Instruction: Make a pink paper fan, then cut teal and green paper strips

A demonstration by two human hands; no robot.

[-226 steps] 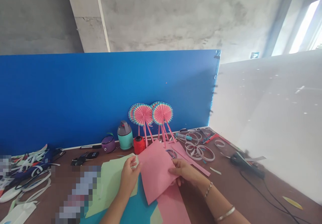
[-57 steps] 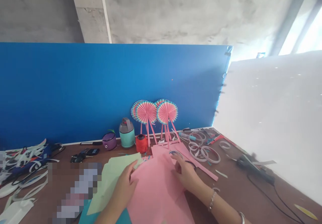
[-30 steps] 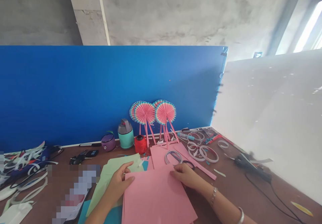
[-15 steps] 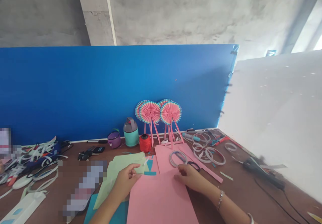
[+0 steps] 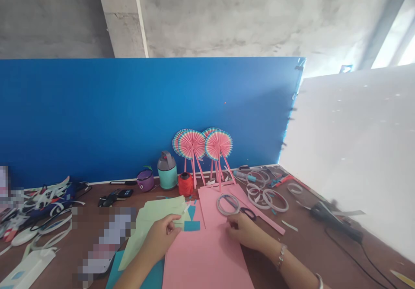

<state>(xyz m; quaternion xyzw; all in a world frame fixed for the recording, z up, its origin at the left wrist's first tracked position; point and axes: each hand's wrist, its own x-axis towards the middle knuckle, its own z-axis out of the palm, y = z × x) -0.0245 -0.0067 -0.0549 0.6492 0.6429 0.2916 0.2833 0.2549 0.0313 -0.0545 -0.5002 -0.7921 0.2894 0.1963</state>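
Observation:
A pink paper sheet (image 5: 207,261) lies before me, its far edge between my hands. My left hand (image 5: 164,233) has thumb and forefinger at the far left corner, the other fingers curled; it seems to pinch the paper there. At the far right corner, my right hand (image 5: 243,229) closes its curled fingers on the edge. More pink paper (image 5: 212,202) lies beyond, bearing a clear tape roll (image 5: 228,205). Black-handled scissors (image 5: 248,213) rest beside my right hand. Green sheets (image 5: 142,219) and a teal sheet (image 5: 152,276) lie under and beside my left arm.
Pink folded-paper fans (image 5: 192,145) stand against the blue partition (image 5: 97,120). Near them are a red thread spool (image 5: 186,184), a turquoise flask (image 5: 167,176) and a purple pot (image 5: 145,181). Several tape rings (image 5: 275,200) and a black corded tool (image 5: 337,222) lie right; a power strip (image 5: 27,269) left.
The sheet's far edge has come slightly toward me with both hands, uncovering more of a blue scrap beyond it. The whole view has shifted a little.

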